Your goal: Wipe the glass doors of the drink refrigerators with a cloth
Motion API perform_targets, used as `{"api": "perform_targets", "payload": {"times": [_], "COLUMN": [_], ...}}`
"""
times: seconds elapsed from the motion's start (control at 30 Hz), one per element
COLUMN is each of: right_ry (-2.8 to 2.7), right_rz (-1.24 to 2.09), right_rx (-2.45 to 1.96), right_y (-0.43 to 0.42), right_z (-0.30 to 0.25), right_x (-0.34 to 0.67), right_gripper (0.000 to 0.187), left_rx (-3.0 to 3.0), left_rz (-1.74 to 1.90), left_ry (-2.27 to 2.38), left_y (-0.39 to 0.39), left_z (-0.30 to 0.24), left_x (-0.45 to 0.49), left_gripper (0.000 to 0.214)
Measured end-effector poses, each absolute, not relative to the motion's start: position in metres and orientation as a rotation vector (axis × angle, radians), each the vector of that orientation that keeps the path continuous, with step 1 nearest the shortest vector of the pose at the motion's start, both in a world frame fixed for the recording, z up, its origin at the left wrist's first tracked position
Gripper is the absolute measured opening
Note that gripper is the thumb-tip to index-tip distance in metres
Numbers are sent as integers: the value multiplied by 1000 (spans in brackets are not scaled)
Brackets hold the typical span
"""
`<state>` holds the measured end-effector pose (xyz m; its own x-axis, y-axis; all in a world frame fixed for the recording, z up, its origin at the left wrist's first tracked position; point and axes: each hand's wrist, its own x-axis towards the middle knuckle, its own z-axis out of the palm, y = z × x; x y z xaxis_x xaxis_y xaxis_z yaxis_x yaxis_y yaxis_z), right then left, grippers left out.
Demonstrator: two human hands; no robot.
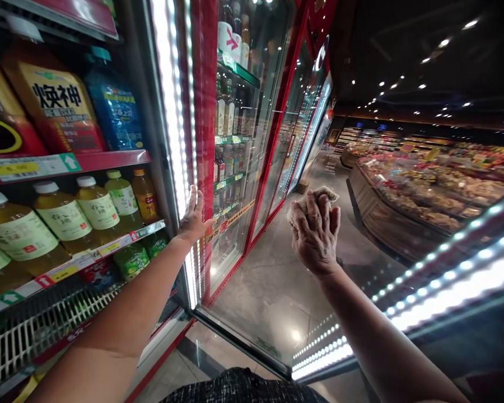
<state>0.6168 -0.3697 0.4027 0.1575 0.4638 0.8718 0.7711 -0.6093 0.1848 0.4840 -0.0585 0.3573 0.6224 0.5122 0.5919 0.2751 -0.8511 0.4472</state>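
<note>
My right hand (317, 238) presses a crumpled beige cloth (326, 194) flat against the inside of the glass door (264, 291). Its fingers lie over the cloth, which peeks out above the fingertips and at the left side. My left hand (192, 221) is stretched out with its fingers apart beside the lit edge of the cooler, at the hinge side of the door. It holds nothing; whether it touches the glass or the frame I cannot tell. Through the glass the shop floor shows.
To the left, cooler shelves carry large bottled drinks (65, 103) and smaller yellow bottles (96, 207), above a white wire rack (54, 330). Bright LED strips (178, 112) line the cooler's edge. Beyond the door stand more red-framed coolers (273, 140) and a curved display counter (386, 218).
</note>
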Motion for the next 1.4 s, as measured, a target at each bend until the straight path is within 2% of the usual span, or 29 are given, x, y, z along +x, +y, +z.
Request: {"api": "perform_targets", "payload": {"times": [0.13,0.3,0.57,0.83,1.07,1.27,1.4], "right_ry": [-1163,-1431,-1460,-1807,-1773,-1981,-1852], "right_rz": [-1421,-1439,-1481,-1393,-1321,-1238,-1228], "right_rx": [-2087,-2047,-1970,-1885,-1886,-1834,-1826], "right_y": [-347,-328,-287,-246,-227,-205,-179], "right_z": [413,412,459,439,445,451,462], "right_x": [616,615,612,607,602,599,598], "right_gripper": [58,59,59,57,54,48,50], "left_rx": [2554,2573,2563,2587,2556,2451,2328], "left_rz": [1102,1133,1143,1131,1131,1063,1072], "left_ry": [602,568,622,692,737,836,825], "left_y": [-53,-51,-55,-52,-57,-65,-69], "left_z": [351,342,340,331,327,327,323], "left_x": [483,482,480,481,482,485,486], "left_gripper": [109,107,103,91,93,88,83]}}
